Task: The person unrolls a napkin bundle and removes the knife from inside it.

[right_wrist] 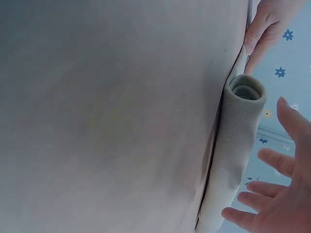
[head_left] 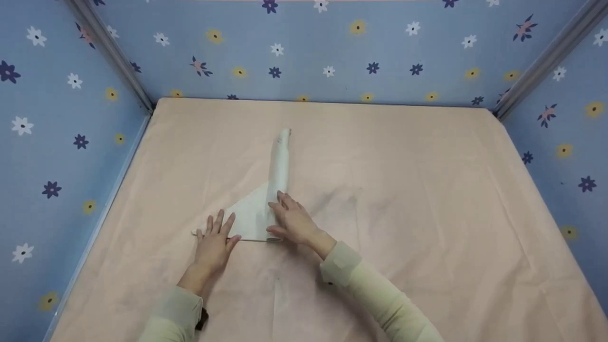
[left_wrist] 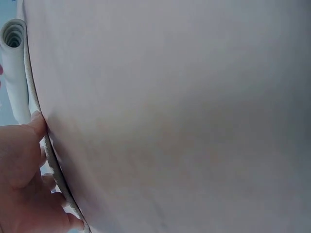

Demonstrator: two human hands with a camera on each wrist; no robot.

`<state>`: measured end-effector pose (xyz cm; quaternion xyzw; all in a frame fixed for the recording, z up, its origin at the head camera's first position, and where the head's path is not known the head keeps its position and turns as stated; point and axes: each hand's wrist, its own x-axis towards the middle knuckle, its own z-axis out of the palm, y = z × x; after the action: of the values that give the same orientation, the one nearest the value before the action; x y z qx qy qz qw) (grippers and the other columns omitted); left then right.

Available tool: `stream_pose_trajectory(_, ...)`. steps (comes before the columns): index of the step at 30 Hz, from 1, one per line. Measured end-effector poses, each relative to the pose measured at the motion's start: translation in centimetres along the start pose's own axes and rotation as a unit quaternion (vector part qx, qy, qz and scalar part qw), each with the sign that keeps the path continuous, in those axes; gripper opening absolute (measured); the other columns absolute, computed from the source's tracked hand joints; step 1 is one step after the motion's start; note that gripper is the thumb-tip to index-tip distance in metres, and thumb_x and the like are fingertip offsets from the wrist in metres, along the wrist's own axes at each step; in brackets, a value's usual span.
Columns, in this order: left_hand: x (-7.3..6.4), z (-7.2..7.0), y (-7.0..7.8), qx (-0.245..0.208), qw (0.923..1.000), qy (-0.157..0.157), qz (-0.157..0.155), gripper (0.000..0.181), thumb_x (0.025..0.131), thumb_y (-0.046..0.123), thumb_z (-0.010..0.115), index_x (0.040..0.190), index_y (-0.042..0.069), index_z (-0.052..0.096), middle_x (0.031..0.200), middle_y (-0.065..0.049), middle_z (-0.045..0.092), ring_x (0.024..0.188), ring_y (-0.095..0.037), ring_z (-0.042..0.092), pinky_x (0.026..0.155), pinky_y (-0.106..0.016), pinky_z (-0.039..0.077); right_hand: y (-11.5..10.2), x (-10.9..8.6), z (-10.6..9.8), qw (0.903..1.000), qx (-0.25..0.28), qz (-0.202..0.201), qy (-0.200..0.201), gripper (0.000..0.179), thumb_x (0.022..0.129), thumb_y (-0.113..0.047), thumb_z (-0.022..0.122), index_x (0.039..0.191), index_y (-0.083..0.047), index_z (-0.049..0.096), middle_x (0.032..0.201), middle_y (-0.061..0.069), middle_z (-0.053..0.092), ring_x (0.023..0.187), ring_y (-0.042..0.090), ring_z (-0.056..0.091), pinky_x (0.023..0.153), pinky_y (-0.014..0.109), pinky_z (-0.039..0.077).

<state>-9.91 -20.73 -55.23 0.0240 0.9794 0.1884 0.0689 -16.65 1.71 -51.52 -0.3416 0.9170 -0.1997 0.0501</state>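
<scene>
A pale green-white cloth (head_left: 250,216) lies on the table, its right side wound into a long tube (head_left: 280,166) that runs away from me. Left of the tube, a flat triangular part remains spread out. My left hand (head_left: 213,248) rests on that part's left end with fingers spread. Over the near end of the tube is my right hand (head_left: 295,222), fingers extended along its right side. The right wrist view shows the right fingers (right_wrist: 265,188) straight and spread beside the roll (right_wrist: 232,141). Spiral layers show at the roll's open end (left_wrist: 13,36) in the left wrist view.
A beige, lightly creased cloth (head_left: 427,190) covers the table. Blue flowered panels (head_left: 304,52) stand behind it and on both sides, with metal posts (head_left: 114,57) at the back corners.
</scene>
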Motion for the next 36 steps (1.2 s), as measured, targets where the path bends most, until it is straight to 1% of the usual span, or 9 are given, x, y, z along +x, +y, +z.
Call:
stream_pose_trajectory(5, 0.0, 0.0, 0.0, 0.004, 1.0000, 0.004, 0.002, 0.060, 0.092, 0.038, 0.045, 0.141, 0.011, 0.024, 0.146, -0.019, 0.009, 0.129, -0.044, 0.004, 0.094, -0.068, 0.004, -0.4, 0.5, 0.3, 0.9997, -0.001, 0.015, 0.018, 0.063, 0.083, -0.045, 0.057, 0.132, -0.009, 0.042, 0.140, 0.017, 0.028, 0.130, 0.027, 0.023, 0.100, 0.045, 0.029)
stream_pose_trajectory(11, 0.0, -0.1, 0.0, 0.001, 0.9999, 0.010, 0.012, 0.060, 0.091, 0.037, 0.046, 0.141, 0.011, 0.024, 0.146, -0.019, 0.009, 0.129, -0.044, 0.005, 0.092, -0.069, 0.006, -0.6, 1.1, 0.9, 0.9993, 0.008, 0.034, 0.011, 0.064, 0.083, -0.047, 0.054, 0.134, -0.011, 0.038, 0.143, 0.016, 0.022, 0.132, 0.029, 0.017, 0.102, 0.047, 0.024)
stream_pose_trajectory(15, 0.0, 0.0, -0.1, 0.000, 1.0000, 0.004, 0.008, 0.060, 0.092, 0.038, 0.045, 0.141, 0.012, 0.023, 0.146, -0.019, 0.008, 0.129, -0.044, 0.004, 0.093, -0.069, 0.004, -0.7, 1.5, 1.2, 0.9989, 0.018, 0.040, 0.018, 0.064, 0.084, -0.045, 0.055, 0.135, -0.011, 0.037, 0.144, 0.016, 0.019, 0.132, 0.029, 0.015, 0.102, 0.048, 0.023)
stream_pose_trajectory(22, 0.1, 0.2, -0.2, 0.000, 1.0000, 0.004, 0.006, 0.060, 0.092, 0.039, 0.044, 0.141, 0.012, 0.023, 0.146, -0.019, 0.008, 0.129, -0.044, 0.004, 0.093, -0.068, 0.004, -0.9, 2.2, 1.9, 0.9985, 0.007, 0.047, 0.027, 0.064, 0.084, -0.046, 0.054, 0.135, -0.011, 0.037, 0.145, 0.015, 0.018, 0.132, 0.029, 0.015, 0.102, 0.049, 0.022)
stream_pose_trajectory(32, 0.0, 0.2, -0.3, -0.002, 0.9998, 0.017, 0.010, 0.060, 0.091, 0.037, 0.046, 0.141, 0.011, 0.024, 0.146, -0.019, 0.009, 0.129, -0.044, 0.005, 0.093, -0.068, 0.004, -1.1, 3.1, 2.2, 0.9975, 0.004, 0.065, 0.026, 0.062, 0.085, -0.045, 0.054, 0.135, -0.011, 0.037, 0.145, 0.014, 0.017, 0.133, 0.028, 0.012, 0.103, 0.048, 0.019)
stream_pose_trajectory(36, 0.0, 0.2, -0.4, -0.002, 0.9997, 0.020, 0.016, 0.060, 0.091, 0.037, 0.046, 0.141, 0.010, 0.024, 0.145, -0.020, 0.010, 0.129, -0.045, 0.005, 0.092, -0.069, 0.005, -0.9, 3.2, 2.4, 0.9970, 0.002, 0.076, 0.016, 0.064, 0.085, -0.047, 0.052, 0.135, -0.011, 0.036, 0.146, 0.013, 0.015, 0.133, 0.027, 0.010, 0.103, 0.048, 0.019)
